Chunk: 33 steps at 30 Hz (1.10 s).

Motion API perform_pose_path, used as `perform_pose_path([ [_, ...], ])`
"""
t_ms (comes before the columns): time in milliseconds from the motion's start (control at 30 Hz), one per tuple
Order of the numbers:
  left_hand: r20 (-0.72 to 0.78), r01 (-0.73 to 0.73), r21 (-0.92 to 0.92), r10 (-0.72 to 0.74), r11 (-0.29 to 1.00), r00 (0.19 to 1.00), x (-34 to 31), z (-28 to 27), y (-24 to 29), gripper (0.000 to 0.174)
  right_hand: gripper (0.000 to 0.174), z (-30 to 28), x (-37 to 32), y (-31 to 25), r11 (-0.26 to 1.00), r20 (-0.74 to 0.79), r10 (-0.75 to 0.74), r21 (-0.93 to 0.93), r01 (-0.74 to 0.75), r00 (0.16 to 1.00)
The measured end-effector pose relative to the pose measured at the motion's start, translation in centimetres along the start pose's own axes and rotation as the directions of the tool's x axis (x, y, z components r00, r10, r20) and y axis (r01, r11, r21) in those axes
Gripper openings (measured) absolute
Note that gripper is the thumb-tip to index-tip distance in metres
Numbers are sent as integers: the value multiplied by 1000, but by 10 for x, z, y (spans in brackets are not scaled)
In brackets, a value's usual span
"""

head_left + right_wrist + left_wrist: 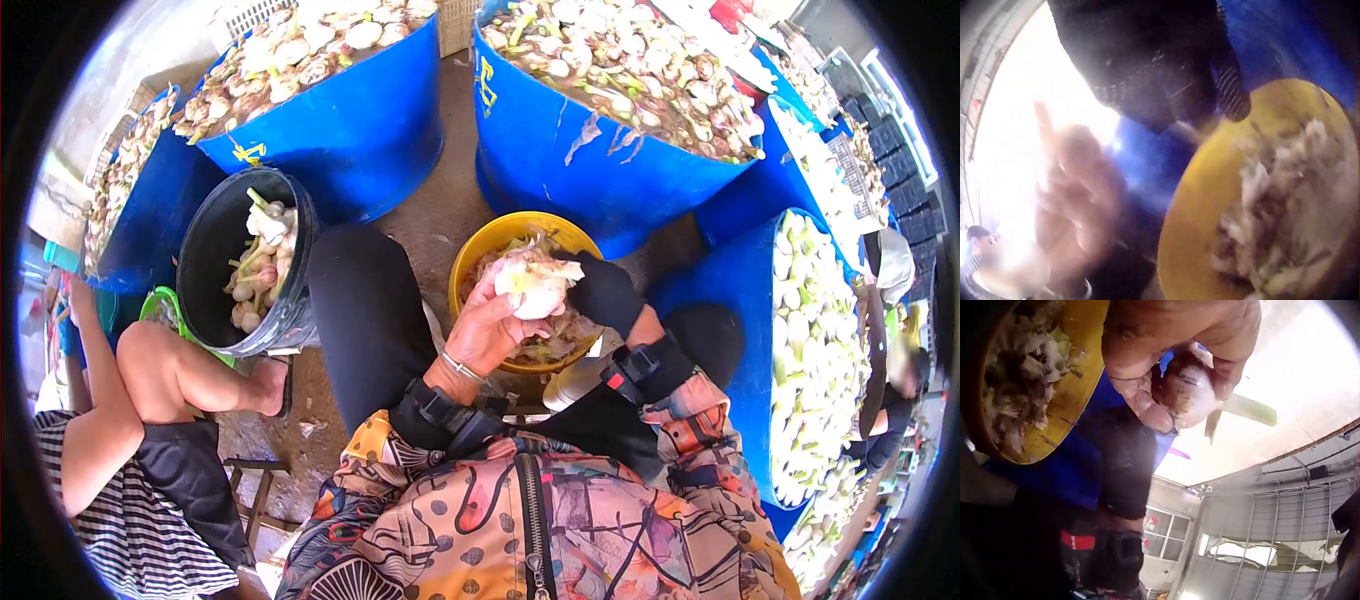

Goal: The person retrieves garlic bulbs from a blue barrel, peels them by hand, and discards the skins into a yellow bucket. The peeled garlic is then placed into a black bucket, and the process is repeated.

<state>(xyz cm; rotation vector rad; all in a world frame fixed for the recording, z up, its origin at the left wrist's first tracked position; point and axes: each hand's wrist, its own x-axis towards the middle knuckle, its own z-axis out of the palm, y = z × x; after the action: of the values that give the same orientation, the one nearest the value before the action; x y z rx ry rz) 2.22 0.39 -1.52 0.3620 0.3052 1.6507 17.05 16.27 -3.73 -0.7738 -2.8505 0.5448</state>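
Looking down in the head view, the left hand (492, 325) clamps a pale bulb (536, 284) above the yellow basin (478, 252) of peelings. The gloved right hand (600, 292) lies against the bulb. Left wrist view: fingers (1141, 394) curl round the bulb, its green stalk (1249, 407) protruding. Right wrist view: the right hand hangs over the yellow basin, and its grip cannot be determined.

Not much to read here tbh. The only markings are yellow painted scrawls: one (487, 85) near the rim of the big blue barrel (600, 190) ahead, another (248, 152) low on the neighbouring blue barrel (350, 130). Could be characters or numbers, but I can't make out either.
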Motion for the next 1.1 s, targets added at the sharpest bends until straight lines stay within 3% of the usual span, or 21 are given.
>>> perform_pose_path([
  [33,-16,0,22,0,1000,1000,0,-2,2,54,43,-16,4,-9,994,-99,-50,87,59,994],
  [67,-34,0,43,2,999,999,1,-3,3,53,44,-34,4,-18,963,-99,-34,262,59,994],
  [133,-63,15,56,-11,998,998,0,-7,1,51,46,-70,2,-42,809,-89,13,587,42,996],
  [167,-72,33,50,-29,998,997,0,-11,-1,50,45,-76,1,-44,756,-127,-35,646,109,991],
  [267,-102,101,107,-90,989,991,2,-19,-11,52,44,-95,0,-63,885,-159,-213,387,260,964],
  [300,-113,124,142,-109,982,988,3,-20,-13,53,35,-93,2,-64,905,-149,-252,315,288,956],
  [400,-98,157,188,-140,970,985,2,-20,-15,55,22,-83,11,-48,893,-65,-314,319,318,947],
  [533,-36,105,61,-103,993,994,0,-10,-14,61,13,-69,19,-36,789,-184,-132,575,216,974],
  [633,-67,59,183,-47,981,997,3,-10,-19,64,11,-58,23,-15,622,-84,203,781,-63,976],
  [733,-25,100,180,-97,979,995,0,0,-14,63,14,-37,26,5,785,-166,280,606,-126,945],
  [767,-26,100,196,-97,975,995,-2,2,-12,63,18,-25,30,19,929,-172,106,369,-36,979],
  [800,-27,98,212,-94,972,995,-3,4,-11,62,21,-13,36,38,991,-129,-67,109,81,989],
  [833,-30,92,228,-87,969,996,-4,5,-10,61,25,-11,40,41,964,-38,-226,-151,218,973],
  [900,-49,-16,267,31,963,998,-1,-3,-15,58,34,2,25,28,968,-81,-245,24,248,966],
  [967,-98,-78,365,122,928,988,2,-7,-12,55,46,-10,13,4,962,-141,-262,48,270,955],
  [1067,-225,-67,513,210,856,952,0,-8,-6,50,46,-49,7,-19,975,-72,-15,219,31,997],
  [1100,-263,-66,522,234,850,936,1,-9,-7,48,46,-53,3,-21,940,-49,-51,334,65,997],
])
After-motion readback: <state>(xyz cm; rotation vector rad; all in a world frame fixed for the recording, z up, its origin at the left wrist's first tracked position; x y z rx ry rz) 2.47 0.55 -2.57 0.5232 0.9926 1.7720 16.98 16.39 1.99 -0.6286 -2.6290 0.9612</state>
